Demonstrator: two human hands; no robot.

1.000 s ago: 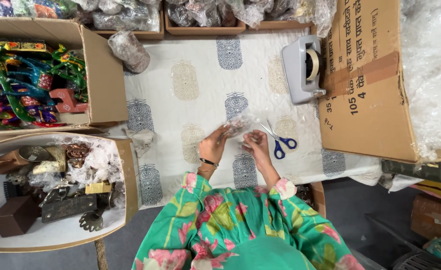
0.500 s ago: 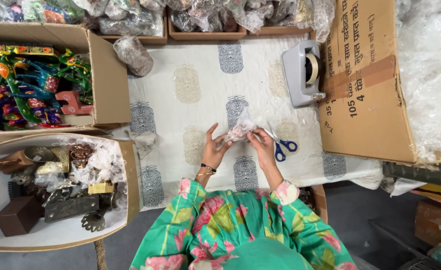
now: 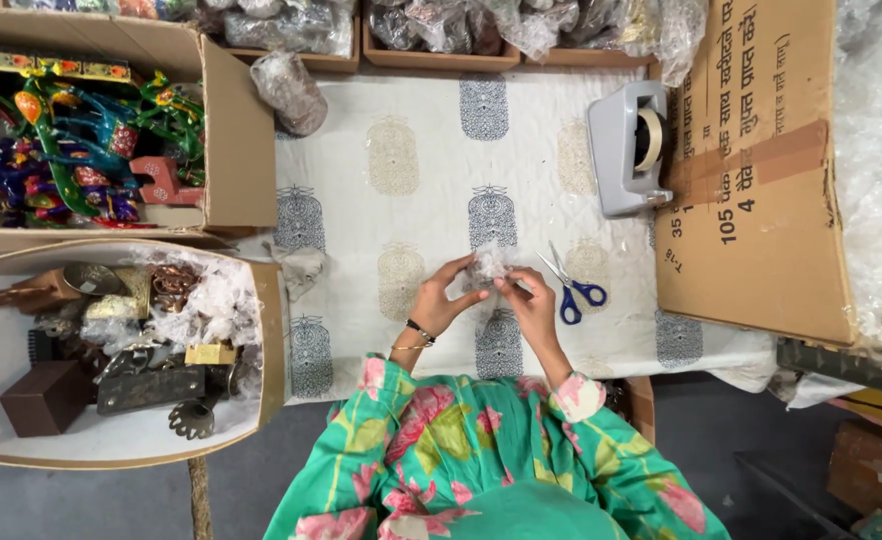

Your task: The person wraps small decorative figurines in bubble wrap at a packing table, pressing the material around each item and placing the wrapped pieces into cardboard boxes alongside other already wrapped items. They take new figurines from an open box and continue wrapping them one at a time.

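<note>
- While pinched between left hand [image 3: 439, 300] and right hand [image 3: 533, 303], fingertips closed on it mid-frame: small clear-wrapped bundle [image 3: 488, 264].
- Probably light, crinkly, slippery, maybe fragile inside; best gripped at the plastic's edges.
- Just right: blue-handled scissors [image 3: 573, 285].
- Upper right: grey tape dispenser [image 3: 623, 148].

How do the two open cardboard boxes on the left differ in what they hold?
The upper cardboard box holds brightly painted figures in green, blue, orange and red, packed close together. The lower cardboard box holds dull brass, copper and dark metal pieces, with a brown block and much bare white floor showing. The lower box's contents lie among clear wrap; the upper's are unwrapped. Both stand open beside the printed white cloth.
</note>
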